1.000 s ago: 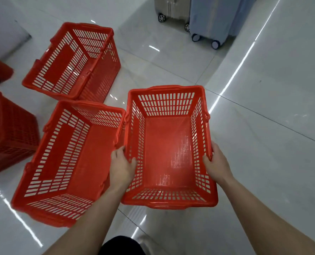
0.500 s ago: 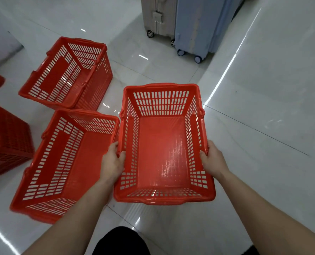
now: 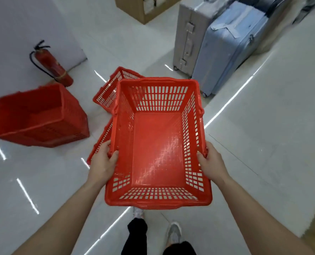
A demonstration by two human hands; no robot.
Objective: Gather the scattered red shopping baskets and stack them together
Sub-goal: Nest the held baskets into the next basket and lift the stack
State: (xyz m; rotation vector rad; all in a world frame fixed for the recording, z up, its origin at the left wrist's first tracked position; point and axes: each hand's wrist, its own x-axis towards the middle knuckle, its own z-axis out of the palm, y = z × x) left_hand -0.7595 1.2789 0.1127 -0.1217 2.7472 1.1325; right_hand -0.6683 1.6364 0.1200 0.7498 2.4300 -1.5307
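In the head view, a red shopping basket (image 3: 158, 148) is held up off the floor, in the middle of the frame and in front of the person's body. Its long axis runs straight away from the person: one short end is close to the body, and the other points towards the suitcases. The opening faces up towards the camera. Its solid base shows bare inside the slotted walls.

The left hand (image 3: 103, 162) grasps the left long rim near the close end, with the thumb hooked inside over the edge. The right hand (image 3: 211, 162) grips the right long rim at about the same place, fingers wrapped under the rim.

A second basket (image 3: 101, 142) sits on the white tiled floor (image 3: 263, 144) under the held one's left side, with only a strip of its wall showing. A third basket (image 3: 112, 89) lies just beyond it, partly hidden behind the held basket's far left corner. A blurred red basket (image 3: 39, 116) stands well apart to the left, opening upward; I cannot tell whether it is one basket or several nested.

A fire extinguisher (image 3: 50, 63) leans by the wall behind it. A beige suitcase (image 3: 188, 39) and a blue suitcase (image 3: 226, 52) stand side by side at the far right, beyond a cardboard box (image 3: 134, 8). Two grey shoes (image 3: 174, 230) show below the basket.
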